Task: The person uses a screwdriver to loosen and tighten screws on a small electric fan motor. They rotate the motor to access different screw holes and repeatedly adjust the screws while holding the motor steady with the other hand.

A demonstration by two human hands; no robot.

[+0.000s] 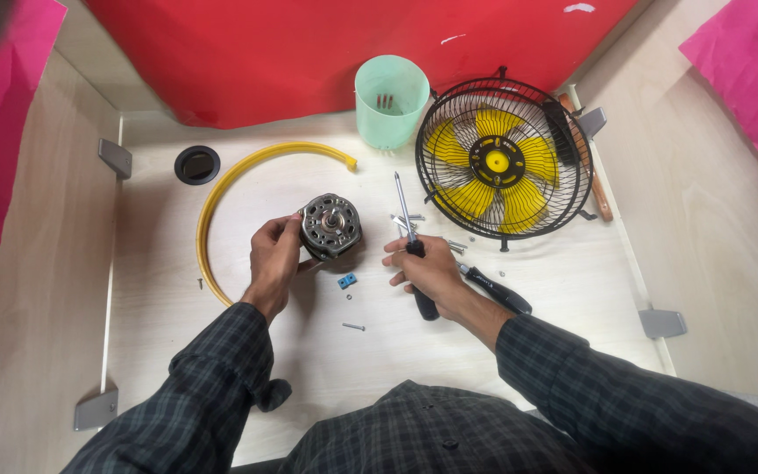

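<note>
motor [331, 226] | round, grey metal, shaft up | tilted in left hand [272, 261]

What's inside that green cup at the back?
Through the green cup's see-through wall, a few thin dark metal pieces, maybe screws, show. Its bottom is hidden, so anything more cannot be seen.

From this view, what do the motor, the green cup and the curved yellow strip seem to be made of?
The motor, held by the left hand, looks like bare metal: dull grey with a shiny middle. The green cup seems thin plastic, as it is translucent with screws showing through. The curved yellow strip is probably flexible plastic or rubber, smooth and evenly coloured.
</note>
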